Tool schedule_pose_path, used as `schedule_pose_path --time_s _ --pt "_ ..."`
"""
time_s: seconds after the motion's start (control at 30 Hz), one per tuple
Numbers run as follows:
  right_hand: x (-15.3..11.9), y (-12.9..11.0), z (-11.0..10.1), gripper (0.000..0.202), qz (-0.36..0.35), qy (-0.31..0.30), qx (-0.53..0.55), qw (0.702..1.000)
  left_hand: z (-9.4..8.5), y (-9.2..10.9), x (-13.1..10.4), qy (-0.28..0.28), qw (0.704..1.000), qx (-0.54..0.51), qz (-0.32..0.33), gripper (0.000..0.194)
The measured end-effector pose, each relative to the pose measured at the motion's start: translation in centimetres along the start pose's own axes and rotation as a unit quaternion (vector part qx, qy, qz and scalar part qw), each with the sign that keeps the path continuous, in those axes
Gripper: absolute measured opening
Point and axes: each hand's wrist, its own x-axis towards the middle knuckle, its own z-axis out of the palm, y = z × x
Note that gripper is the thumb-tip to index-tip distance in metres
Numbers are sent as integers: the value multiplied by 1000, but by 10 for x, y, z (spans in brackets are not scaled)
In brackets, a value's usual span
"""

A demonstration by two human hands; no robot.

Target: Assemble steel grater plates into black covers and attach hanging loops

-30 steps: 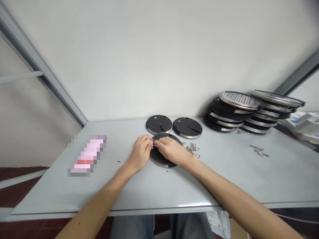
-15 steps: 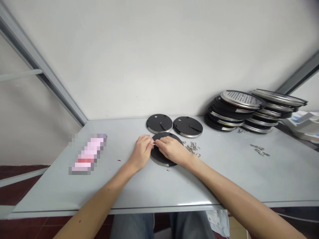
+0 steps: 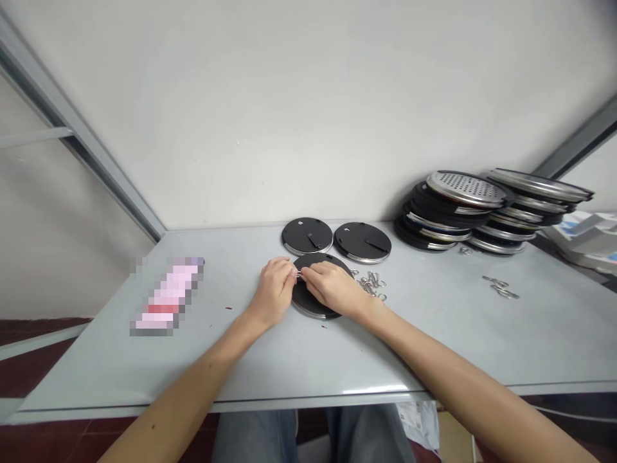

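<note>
Above a round black disc with a metal rim (image 3: 313, 308), my two hands meet fingertip to fingertip. My left hand (image 3: 276, 287) and my right hand (image 3: 332, 285) are both closed in a pinch on a small metal wire clip (image 3: 298, 275), of which only a short shiny piece shows between the fingers. The disc lies flat on the table, partly hidden under the right hand. Just right of that hand is a loose pile of metal wire clips (image 3: 371, 283). Behind the hands lie two more black discs, the left one (image 3: 299, 238) and the right one (image 3: 353, 238).
Discs are piled in two leaning stacks against the wall, a left stack (image 3: 427, 222) and a right stack (image 3: 523, 215). More wire clips (image 3: 504, 289) lie at the right. A blurred-out pink object (image 3: 168, 292) is on the left side of the grey table (image 3: 289, 376).
Both hands stay pinched at nearly the same spot over the disc, with slightly more of the wire clip showing. The whole view has shifted slightly.
</note>
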Motion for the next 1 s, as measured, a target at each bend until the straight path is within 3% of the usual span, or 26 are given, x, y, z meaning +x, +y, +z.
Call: schedule_pose_path --time_s 0.3,0.57,0.73,0.87,1.0 --pt "2 2 2 27 15 26 26 999 -8 -2 7 -10 999 40 4 32" --pt "1 4 -2 30 28 28 109 993 -28 -17 9 -70 997 14 2 22" --pt "0 3 -5 27 57 20 113 992 -38 -30 1 -182 982 55 3 92" --pt "0 1 -1 26 79 23 118 990 -32 -31 -1 -188 980 63 6 93" --pt "-2 1 3 21 85 40 134 987 -22 -24 -2 -152 986 67 10 89"
